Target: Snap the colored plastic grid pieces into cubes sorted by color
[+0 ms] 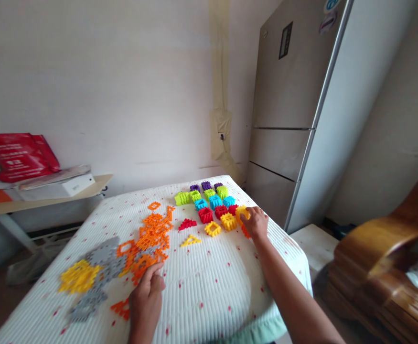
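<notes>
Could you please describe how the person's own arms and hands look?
The left hand and right hand are bare: no gloves, rings or watch are visible. The right forearm shows no sleeve, and neither does the short visible part of the left forearm.

4 o'clock: right hand (257,222) hides right side of yellow block (242,211); some fingertips unseen. 7 o'clock: left hand (146,292), lower fingers hidden, forearm cut by bottom edge. 8 o'clock: grey tiles (104,253) blurred, too merged to count. 9 o'clock: red bag (22,155), lettering too small to read. 1 o'clock: refrigerator (287,91), top cut off. Farther toward 4 o'clock: wooden furniture (361,243) cut by right edge.
</notes>
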`<state>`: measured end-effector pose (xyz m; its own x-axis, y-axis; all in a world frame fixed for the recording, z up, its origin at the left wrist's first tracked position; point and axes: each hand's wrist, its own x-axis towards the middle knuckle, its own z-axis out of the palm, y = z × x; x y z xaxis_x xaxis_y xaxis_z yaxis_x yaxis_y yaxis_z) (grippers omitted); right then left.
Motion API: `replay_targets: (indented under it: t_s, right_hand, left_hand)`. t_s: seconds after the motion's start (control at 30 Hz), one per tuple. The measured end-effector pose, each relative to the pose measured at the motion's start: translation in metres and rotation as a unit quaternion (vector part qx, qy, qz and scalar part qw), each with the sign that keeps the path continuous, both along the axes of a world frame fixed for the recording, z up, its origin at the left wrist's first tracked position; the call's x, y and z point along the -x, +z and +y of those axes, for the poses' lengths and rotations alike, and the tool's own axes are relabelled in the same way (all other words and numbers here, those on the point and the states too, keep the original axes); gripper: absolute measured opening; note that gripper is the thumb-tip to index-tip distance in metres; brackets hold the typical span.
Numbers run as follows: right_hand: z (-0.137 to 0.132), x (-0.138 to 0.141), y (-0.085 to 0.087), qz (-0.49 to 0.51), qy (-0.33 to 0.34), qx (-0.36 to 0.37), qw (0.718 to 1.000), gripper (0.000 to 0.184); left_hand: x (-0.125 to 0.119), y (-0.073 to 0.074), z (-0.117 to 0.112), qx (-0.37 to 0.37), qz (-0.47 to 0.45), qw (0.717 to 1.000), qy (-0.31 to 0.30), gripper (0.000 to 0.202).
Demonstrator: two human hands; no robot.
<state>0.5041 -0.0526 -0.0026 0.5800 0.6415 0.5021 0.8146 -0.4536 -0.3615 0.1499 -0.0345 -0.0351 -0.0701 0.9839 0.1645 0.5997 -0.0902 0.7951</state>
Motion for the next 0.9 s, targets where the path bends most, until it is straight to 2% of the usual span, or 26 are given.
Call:
replay_targets:
  t_s: [0.17, 0.4, 0.47, 0.53, 0.6, 0.7, 0.77, 0.9]
  right_hand:
    - [-0.001, 0.001, 0.001, -0.003, -0.004, 0.023, 1.0, 0.03]
    - [-0.002, 0.001, -0.001, -0.014, 0.004, 0.033, 0.999, 0.032]
    - [-0.003, 0.0, -0.003, -0.037, 0.013, 0.002, 0.999, 0.033]
    - [-0.003, 0.0, -0.004, -0.072, 0.027, -0.06, 0.995, 0.037]
    - [-0.003, -0.001, -0.005, -0.109, 0.046, -0.12, 0.986, 0.038]
    - [-0.004, 0.001, -0.006, -0.156, 0.075, -0.176, 0.969, 0.038]
    - [-0.003, 0.002, -0.007, -0.177, 0.087, -0.198, 0.96, 0.037]
    - [-0.002, 0.003, -0.01, -0.189, 0.111, -0.211, 0.953, 0.036]
  left_hand:
    - [0.001, -0.004, 0.002, -0.016, -0.002, 1.0, -0.003, 0.032]
    - [-0.006, -0.002, -0.007, -0.092, -0.031, 0.995, -0.006, 0.032]
    - [-0.008, -0.001, -0.011, -0.115, -0.039, 0.992, -0.02, 0.033]
    - [-0.005, 0.0, -0.012, -0.134, -0.045, 0.99, -0.021, 0.033]
    - [0.005, 0.003, -0.007, -0.159, -0.039, 0.987, 0.006, 0.031]
    - [0.034, 0.013, 0.009, -0.186, 0.028, 0.98, 0.072, 0.027]
    - [0.056, 0.023, 0.022, -0.168, 0.124, 0.973, 0.1, 0.024]
    - [0.08, 0.041, 0.037, -0.058, 0.319, 0.944, 0.066, 0.022]
